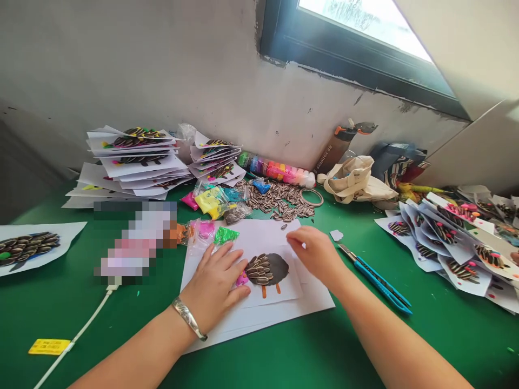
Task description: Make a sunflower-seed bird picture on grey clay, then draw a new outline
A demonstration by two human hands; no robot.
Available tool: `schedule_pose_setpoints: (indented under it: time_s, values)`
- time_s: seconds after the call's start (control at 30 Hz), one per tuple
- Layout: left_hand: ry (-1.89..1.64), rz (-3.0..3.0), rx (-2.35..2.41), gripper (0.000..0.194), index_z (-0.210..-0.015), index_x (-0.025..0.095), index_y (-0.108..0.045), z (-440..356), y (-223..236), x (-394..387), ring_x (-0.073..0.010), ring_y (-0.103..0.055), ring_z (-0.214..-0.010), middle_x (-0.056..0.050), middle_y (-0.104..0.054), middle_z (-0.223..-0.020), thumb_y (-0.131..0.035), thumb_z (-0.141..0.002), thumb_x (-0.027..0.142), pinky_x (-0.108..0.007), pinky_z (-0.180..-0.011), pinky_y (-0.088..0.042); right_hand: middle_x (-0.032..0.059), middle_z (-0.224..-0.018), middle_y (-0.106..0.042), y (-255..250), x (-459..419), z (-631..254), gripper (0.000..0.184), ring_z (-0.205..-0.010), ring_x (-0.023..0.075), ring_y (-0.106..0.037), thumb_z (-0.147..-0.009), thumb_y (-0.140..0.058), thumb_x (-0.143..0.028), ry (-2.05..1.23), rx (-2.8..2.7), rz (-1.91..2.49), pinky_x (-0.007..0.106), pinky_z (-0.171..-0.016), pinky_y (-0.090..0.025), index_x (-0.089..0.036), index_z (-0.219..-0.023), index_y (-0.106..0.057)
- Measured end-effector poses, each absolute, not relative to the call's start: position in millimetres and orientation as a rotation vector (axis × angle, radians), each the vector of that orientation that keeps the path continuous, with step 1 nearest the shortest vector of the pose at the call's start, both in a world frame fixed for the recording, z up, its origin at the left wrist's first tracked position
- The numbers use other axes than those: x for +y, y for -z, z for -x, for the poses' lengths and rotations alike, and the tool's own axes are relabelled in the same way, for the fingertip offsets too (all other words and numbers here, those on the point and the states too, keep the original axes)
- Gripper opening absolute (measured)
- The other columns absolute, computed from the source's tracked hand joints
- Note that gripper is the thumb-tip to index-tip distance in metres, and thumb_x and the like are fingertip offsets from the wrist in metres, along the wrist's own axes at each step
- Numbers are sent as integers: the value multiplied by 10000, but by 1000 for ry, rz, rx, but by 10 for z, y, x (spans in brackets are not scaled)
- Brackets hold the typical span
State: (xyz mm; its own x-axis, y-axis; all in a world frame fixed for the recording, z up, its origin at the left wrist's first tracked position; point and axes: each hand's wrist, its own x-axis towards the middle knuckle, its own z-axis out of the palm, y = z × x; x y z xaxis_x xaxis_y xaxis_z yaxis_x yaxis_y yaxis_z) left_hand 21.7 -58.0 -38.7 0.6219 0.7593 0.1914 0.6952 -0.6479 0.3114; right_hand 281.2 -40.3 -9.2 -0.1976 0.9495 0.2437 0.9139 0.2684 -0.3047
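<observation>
My left hand (217, 283), a silver bracelet on its wrist, lies flat with fingers apart on the left side of a white paper card (247, 303). The card carries a dark oval body (278, 270) with orange legs, and striped sunflower seeds (259, 269) cover its left part. Pink clay (242, 278) shows beside my left fingertips. My right hand (314, 251) is over the card's upper right, thumb and fingers pinched together; whatever is between them is hidden. Close to its fingertips, a loose seed (284, 227) lies on the larger white sheet (312, 300) underneath.
Behind the sheet are a seed pile (275, 197), a ring (311, 198) and bagged clay (208, 201). A blue utility knife (377, 278) lies right of my right hand. Stacks of seed pictures stand at left (138, 162) and right (458, 237). A white cable (87, 319) crosses the left.
</observation>
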Motion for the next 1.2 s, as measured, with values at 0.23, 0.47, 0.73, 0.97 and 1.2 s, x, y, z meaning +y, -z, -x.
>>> schedule_pose_setpoints:
  time_s: [0.23,0.47,0.73,0.97,1.2]
  values:
    - [-503,-2634,1214,398,-1199,205,-609,-218,415,-595,-342,-413,-1296,-89,-594,-1289,-653,-814,297,-607,-1100,-255,91,-763,-643,178,57,-2804,234,-751,190,-552,-737,-521,15,119,-2485,1724,284,-691,-378,-155,-697,-676]
    - [-555,-2653,1207,403,-1212,227,-592,-199,466,-599,-327,-404,-1303,-75,-590,-1292,-647,-822,313,-577,-1114,-241,74,-909,-666,242,-13,-2898,268,-838,181,-564,-827,-485,-37,159,-2405,1748,266,-698,-372,-184,-888,-701]
    - [-557,-2649,1198,403,-1215,229,-595,-189,463,-593,-326,-408,-1301,-72,-596,-1281,-644,-825,320,-573,-1112,-249,50,-757,-630,266,179,-3037,266,-758,164,-551,-868,-470,-120,161,-2305,1809,250,-649,-350,-177,-723,-686]
    - [-545,-2666,1193,403,-1216,226,-590,-188,469,-586,-325,-402,-1306,-75,-586,-1295,-640,-831,331,-574,-1114,-249,112,-802,-620,294,150,-2957,190,-794,218,-546,-863,-474,-103,215,-2248,1812,300,-672,-366,-141,-771,-636]
    - [-509,-2641,1193,397,-1209,223,-599,-205,426,-583,-335,-412,-1302,-75,-590,-1298,-641,-829,330,-589,-1110,-251,45,-878,-679,123,-614,-2953,181,-779,174,-624,-928,-451,-214,-270,-2007,1539,278,-684,-487,-215,-952,-630]
